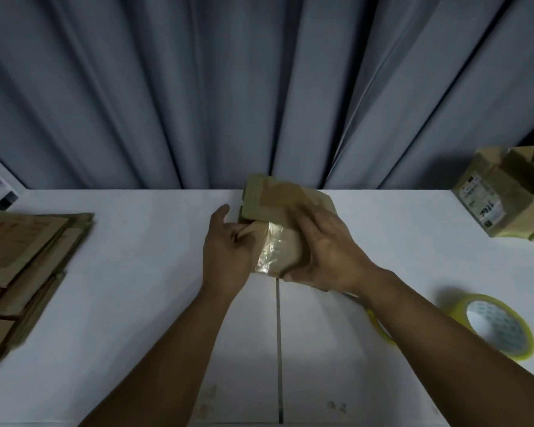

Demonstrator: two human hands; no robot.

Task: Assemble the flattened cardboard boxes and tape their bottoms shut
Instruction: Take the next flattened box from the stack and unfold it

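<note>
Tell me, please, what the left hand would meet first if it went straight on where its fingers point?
The cardboard box: the left hand aims its fingers at the box's left side, beside the clear tape, and they seem to touch it.

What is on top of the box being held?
Brown tape and a shiny clear tape strip show on the box. The right hand covers much of its top, hiding that part.

At frame centre, the left hand (228,251) grips a box (278,198) by its left edge. The right hand (327,254) lies across its right side, thumb at the near edge. Shiny tape (270,248) shows between them. Flat boxes (28,257) lie at left on the table (136,303), a roll (494,325) lower right, an open box (506,195) upper right.
</note>
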